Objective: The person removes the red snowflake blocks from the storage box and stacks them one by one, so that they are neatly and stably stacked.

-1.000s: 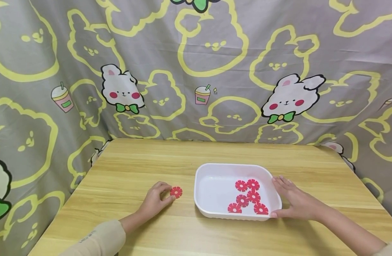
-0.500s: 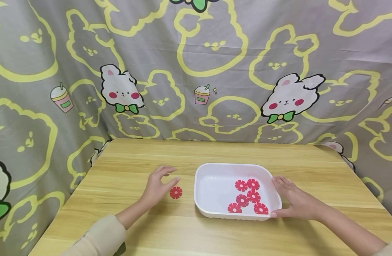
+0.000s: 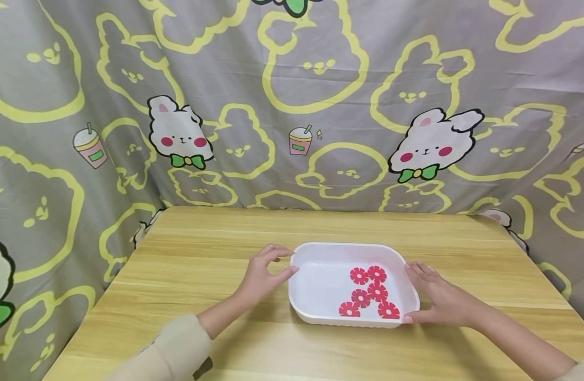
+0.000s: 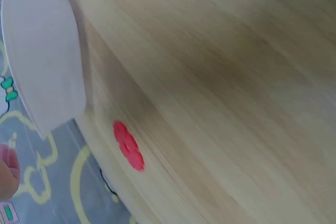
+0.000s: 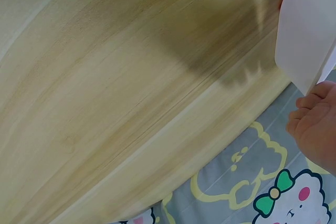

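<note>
A white rectangular tray (image 3: 315, 319) rests on the wooden table, with several red notched plastic discs (image 3: 361, 298) lying flat towards its right side. At the tray's left wall is my left hand (image 3: 263, 272), thumb and fingers spread apart, fingertips right at the rim. Another red disc (image 4: 128, 145) lies loose on the table in the left wrist view; the left hand hides it in the head view. My right hand (image 3: 441, 301) rests against the tray's right end with its fingers straight, thumb near the front corner.
The wooden table (image 3: 215, 227) reaches back to a grey curtain (image 3: 282, 174) printed with yellow outlines and white rabbits. Curtain also hangs along the left and right sides.
My left hand has let go of the loose red disc, lifted off it and moved right to the tray's left rim. The right hand and the tray have stayed put.
</note>
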The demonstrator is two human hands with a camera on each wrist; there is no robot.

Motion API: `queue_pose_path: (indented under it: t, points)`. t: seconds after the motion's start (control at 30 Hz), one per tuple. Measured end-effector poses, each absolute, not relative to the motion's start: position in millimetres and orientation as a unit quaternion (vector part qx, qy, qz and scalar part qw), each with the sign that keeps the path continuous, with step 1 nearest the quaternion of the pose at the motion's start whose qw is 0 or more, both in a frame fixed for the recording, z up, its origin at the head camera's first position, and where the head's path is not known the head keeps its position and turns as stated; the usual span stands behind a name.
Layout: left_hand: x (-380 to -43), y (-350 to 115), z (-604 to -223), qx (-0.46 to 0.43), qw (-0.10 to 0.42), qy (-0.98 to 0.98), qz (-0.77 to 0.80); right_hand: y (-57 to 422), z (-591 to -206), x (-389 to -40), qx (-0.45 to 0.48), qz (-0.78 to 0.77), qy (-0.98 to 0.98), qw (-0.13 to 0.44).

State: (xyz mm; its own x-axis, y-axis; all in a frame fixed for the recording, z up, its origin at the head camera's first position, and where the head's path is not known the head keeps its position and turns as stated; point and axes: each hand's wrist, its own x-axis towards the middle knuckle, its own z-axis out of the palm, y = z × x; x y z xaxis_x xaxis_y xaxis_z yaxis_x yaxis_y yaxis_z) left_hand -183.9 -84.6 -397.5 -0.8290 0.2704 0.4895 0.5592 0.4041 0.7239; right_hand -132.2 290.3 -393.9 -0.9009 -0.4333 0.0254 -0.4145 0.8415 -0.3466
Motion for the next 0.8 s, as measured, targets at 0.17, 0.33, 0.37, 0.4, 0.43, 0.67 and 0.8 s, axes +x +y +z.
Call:
queue_pose_path:
  t: [0.17, 0.33, 0.37, 0.4, 0.43, 0.67, 0.8]
  points:
    - [-181, -69, -399, -0.284, 0.127, -0.822, -0.478, 290, -394, -132, -0.224, -0.177, 0.958, 0.023]
    - [-179, -55, -403, -0.302, 0.093, -0.822, -0.473, 290, -394, -132, -0.231, -0.178, 0.956, 0.017]
    - [-179, -52, -404, -0.304, 0.084, -0.823, -0.473, 290, -394, -132, -0.232, -0.178, 0.956, 0.016]
    - [-178, -49, -405, -0.306, 0.078, -0.823, -0.473, 290, -394, -132, -0.232, -0.178, 0.956, 0.016]
    - [-178, -47, -405, -0.307, 0.072, -0.823, -0.473, 290, -394, -132, -0.232, -0.178, 0.956, 0.016]
    - [-178, -29, -410, -0.345, 0.057, -0.827, -0.441, 290, -393, -131, -0.228, -0.177, 0.957, 0.021]
    - [-179, -19, -412, -0.369, 0.041, -0.827, -0.423, 290, -392, -131, -0.226, -0.178, 0.957, 0.026]
